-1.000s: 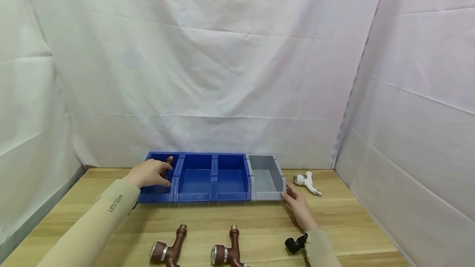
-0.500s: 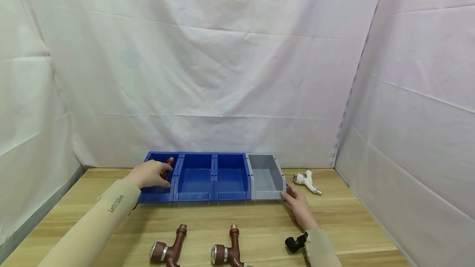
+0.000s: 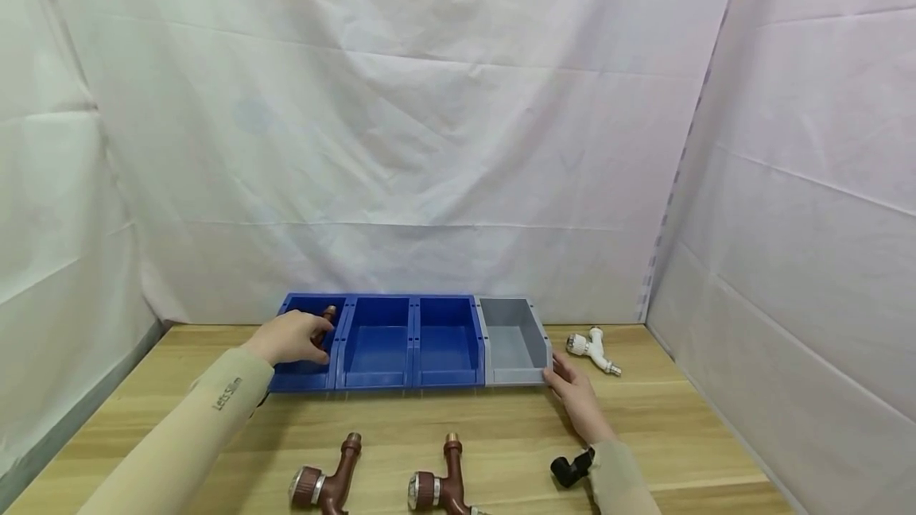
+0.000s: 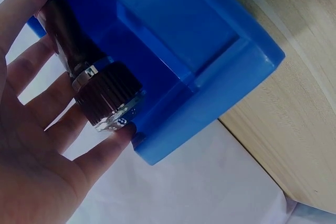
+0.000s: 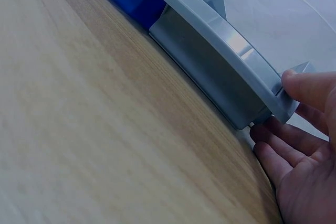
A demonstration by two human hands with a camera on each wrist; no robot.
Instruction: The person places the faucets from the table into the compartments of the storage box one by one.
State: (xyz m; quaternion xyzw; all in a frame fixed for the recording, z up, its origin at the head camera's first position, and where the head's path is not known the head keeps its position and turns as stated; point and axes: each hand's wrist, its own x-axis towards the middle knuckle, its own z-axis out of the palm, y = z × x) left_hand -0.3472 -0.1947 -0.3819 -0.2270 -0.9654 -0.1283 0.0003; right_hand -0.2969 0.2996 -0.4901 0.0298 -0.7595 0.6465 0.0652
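Inside the leftmost blue bin (image 3: 300,381), my left hand (image 3: 289,338) grips a dark reddish-brown faucet (image 3: 329,313). In the left wrist view the faucet (image 4: 107,93) lies along the fingers, its ribbed knob and clear cap close to a fingertip and the thumb at its other end. My right hand (image 3: 578,400) holds the front right corner of the grey bin (image 3: 517,377). The right wrist view shows the thumb on top of the grey bin's rim (image 5: 231,56) and the other fingers curled beneath its corner.
Two more blue bins (image 3: 377,380) stand between, joined in a row. Two brown faucets (image 3: 343,471) (image 3: 451,483) lie at the table's front. A white faucet (image 3: 592,350) lies right of the grey bin, and a black elbow-shaped piece (image 3: 568,470) sits by the right sleeve. White cloth (image 3: 401,141) hangs behind.
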